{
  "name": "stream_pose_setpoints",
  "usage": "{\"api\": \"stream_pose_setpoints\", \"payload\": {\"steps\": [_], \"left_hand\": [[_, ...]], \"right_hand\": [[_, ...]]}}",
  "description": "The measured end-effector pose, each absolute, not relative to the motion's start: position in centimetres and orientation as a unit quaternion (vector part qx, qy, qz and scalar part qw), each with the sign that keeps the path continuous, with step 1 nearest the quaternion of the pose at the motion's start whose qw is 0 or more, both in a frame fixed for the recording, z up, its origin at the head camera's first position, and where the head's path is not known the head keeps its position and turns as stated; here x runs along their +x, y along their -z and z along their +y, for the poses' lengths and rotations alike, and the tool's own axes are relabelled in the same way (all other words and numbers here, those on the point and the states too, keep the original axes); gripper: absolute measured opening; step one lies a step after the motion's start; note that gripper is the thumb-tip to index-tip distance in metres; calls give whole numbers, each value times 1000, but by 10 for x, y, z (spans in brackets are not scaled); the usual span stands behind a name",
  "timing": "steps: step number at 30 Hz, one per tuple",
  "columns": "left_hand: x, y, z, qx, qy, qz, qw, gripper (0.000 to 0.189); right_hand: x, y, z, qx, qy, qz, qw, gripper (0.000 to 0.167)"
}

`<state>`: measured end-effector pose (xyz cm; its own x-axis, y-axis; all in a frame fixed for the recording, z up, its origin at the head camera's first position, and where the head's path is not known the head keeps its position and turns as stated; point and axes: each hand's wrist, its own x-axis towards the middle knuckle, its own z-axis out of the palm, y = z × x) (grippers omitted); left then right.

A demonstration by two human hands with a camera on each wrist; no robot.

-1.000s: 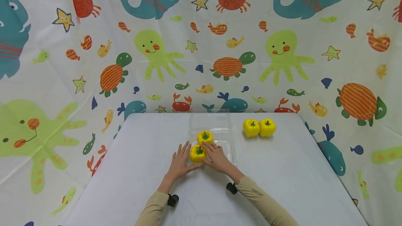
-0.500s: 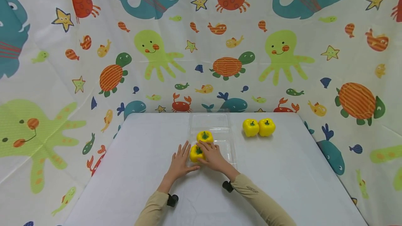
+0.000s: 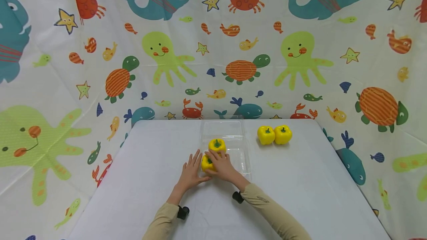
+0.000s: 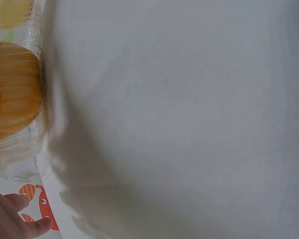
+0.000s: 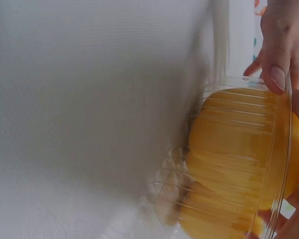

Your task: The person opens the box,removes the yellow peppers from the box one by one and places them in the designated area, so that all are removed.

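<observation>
A clear plastic clamshell box [image 3: 239, 160] lies with its lid [image 3: 222, 128] folded back, two yellow bell peppers in its left half. On the near bell pepper [image 3: 205, 164] my right hand [image 3: 222, 166] has its fingers over the top and its thumb at the near side, hiding much of it. My left hand [image 3: 190, 174] rests at the box's left edge, fingers straight and spread, thumb along the near rim. The far bell pepper [image 3: 217, 145] stands just behind, stem up. In the right wrist view the near bell pepper [image 5: 234, 144] shows through the ribbed wall.
Right of the lid stand two more yellow bell peppers [image 3: 266, 135] [image 3: 283, 135], side by side. A white cloth covers the table [image 3: 290, 184]. Behind it hangs a curtain [image 3: 207, 43] with printed sea animals.
My right hand has slid left over the near bell pepper and covers more of it. That pepper has shifted very slightly left. My left hand has stayed put.
</observation>
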<state>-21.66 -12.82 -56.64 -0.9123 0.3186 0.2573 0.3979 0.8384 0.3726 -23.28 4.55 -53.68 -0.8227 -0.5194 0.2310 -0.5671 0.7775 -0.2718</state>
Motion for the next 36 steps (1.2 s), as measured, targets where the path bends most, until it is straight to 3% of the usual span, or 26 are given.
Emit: {"api": "stream_pose_setpoints", "payload": {"steps": [23,36], "left_hand": [[-216,565,-127,-183,209,-956,91,99],[-215,567,-127,-188,204,-955,103,98]], "right_hand": [[-236,541,42,292,-125,-944,92,60],[-237,550,43,308,-169,-921,167,59]]}}
